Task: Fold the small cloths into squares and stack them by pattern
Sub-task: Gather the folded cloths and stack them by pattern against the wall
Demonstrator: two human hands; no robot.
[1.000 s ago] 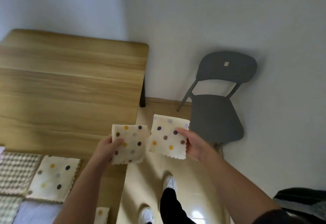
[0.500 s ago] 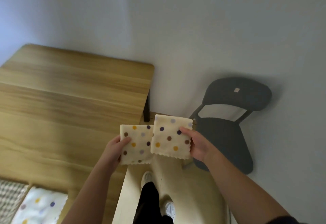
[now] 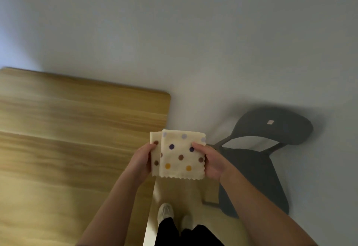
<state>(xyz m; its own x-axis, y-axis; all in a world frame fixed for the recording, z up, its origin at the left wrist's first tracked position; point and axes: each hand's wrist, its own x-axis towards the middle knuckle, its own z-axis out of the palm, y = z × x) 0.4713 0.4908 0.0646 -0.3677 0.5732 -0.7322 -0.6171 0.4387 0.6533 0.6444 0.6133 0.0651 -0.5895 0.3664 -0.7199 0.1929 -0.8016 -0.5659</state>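
Head view: beside the right edge of the table (image 3: 77, 129), the left hand (image 3: 140, 160) and right hand (image 3: 213, 162) are pinching two overlapping dotted cloths (image 3: 182, 156), stacking them by pattern; squaring their edges is likely coming next.

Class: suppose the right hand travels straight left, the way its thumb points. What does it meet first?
Most likely the left dotted cloth, gripped by the left hand and partly behind the right dotted cloth that the right hand holds; depth is unclear, so it might slide past.
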